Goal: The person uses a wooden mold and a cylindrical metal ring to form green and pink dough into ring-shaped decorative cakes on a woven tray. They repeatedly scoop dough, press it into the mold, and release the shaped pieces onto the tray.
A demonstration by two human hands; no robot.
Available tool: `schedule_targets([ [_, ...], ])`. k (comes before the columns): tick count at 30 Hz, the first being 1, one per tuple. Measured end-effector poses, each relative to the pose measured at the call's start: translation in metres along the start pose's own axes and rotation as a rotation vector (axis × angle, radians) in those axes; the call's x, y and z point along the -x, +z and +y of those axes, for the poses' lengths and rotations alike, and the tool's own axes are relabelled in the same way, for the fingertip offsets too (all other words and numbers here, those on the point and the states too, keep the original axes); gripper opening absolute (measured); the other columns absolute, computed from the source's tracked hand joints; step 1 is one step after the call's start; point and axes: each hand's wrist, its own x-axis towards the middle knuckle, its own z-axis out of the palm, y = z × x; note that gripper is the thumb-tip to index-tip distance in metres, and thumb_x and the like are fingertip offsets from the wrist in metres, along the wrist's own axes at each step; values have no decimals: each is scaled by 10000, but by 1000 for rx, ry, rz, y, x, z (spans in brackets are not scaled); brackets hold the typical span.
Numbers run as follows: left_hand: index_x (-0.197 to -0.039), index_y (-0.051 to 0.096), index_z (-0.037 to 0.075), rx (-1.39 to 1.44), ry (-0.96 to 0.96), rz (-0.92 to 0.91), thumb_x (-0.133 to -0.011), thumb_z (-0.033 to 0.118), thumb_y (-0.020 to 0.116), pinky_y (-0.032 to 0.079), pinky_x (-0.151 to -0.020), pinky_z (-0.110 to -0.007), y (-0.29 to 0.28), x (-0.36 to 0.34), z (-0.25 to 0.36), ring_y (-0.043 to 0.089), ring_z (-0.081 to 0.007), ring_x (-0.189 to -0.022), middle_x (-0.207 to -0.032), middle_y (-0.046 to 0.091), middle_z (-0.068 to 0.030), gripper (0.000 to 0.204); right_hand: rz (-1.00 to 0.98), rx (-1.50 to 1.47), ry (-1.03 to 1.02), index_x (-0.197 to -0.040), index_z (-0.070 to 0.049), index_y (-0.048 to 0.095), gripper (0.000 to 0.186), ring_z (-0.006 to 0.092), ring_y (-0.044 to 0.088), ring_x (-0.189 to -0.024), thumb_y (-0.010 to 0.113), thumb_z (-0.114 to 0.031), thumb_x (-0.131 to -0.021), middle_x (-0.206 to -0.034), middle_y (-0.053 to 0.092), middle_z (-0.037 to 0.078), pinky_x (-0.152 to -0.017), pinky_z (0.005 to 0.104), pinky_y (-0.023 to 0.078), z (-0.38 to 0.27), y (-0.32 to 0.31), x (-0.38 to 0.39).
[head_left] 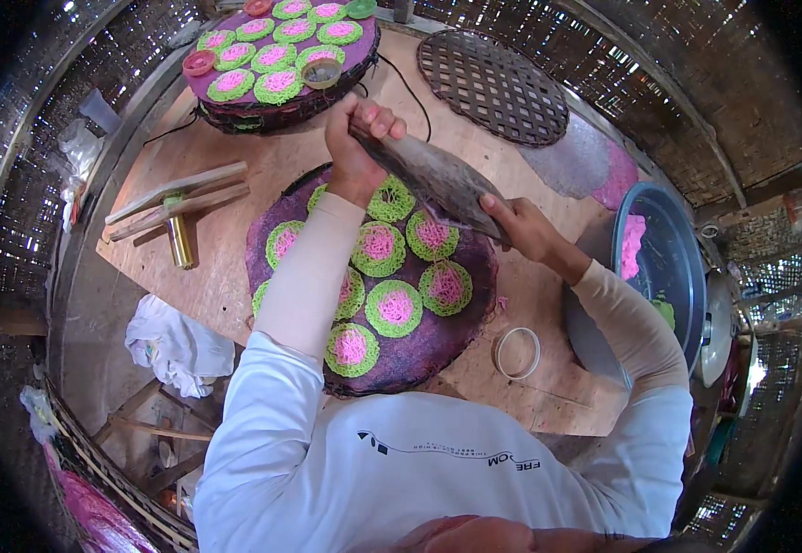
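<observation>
With both hands I hold a long dark wooden press (pixel 438 182) slantwise above a round purple-covered tray (pixel 318 364). My left hand (pixel 357 143) is wrapped round its upper left end. My right hand (pixel 532 230) grips the lower right end, thumb on top. Beneath lie several round nests of green strands with pink centres, such as one green and pink noodle nest (pixel 394 308). The press and my left forearm hide part of the tray. The underside of the press cannot be seen.
At the back left stands another round tray (pixel 263 118) of nests. A woven lattice mat (pixel 493 88) lies at the back. Right is a blue basin (pixel 699 240) holding pink dough (pixel 633 247); nearer sits a white ring (pixel 517 354). Left are wooden bars (pixel 180 195) with a brass cylinder (pixel 180 243).
</observation>
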Motion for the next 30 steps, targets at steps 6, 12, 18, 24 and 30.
schedule_targets([
  [6,-609,450,112,29,71,-16,-833,336,440,391,-605,-303,39,-14,41,436,-151,-576,-551,428,-1,317,-85,-123,-48,-871,86,626,880,187,541,-661,316,-731,-767,-740,588,131,-594,300,429,-51,-11,-5],
  [12,-593,439,109,56,67,101,-819,304,457,378,-597,-282,-5,-8,40,415,-129,-569,-535,384,6,299,-97,-7,18,-795,95,633,884,196,533,-624,332,-736,-756,-665,576,134,-591,320,427,-46,-2,-40],
  [18,-575,409,130,52,70,148,-805,304,462,372,-571,-271,-29,-8,44,398,-121,-523,-506,355,25,293,5,65,-60,-613,67,602,799,139,443,-492,342,-662,-812,-496,469,65,-453,313,357,-29,16,-64],
  [24,-579,382,153,106,95,170,-824,278,452,370,-584,-271,-31,-1,44,383,-139,-538,-508,366,32,284,-26,149,-5,-632,77,619,878,273,584,-598,350,-755,-719,-564,559,188,-616,381,442,-45,5,-61],
  [30,-574,379,139,-21,210,94,-833,306,440,376,-559,-299,-19,-21,71,393,-117,-507,-508,350,29,314,77,128,-132,-691,71,632,873,287,605,-650,333,-748,-729,-597,580,202,-660,388,446,-55,12,-75],
])
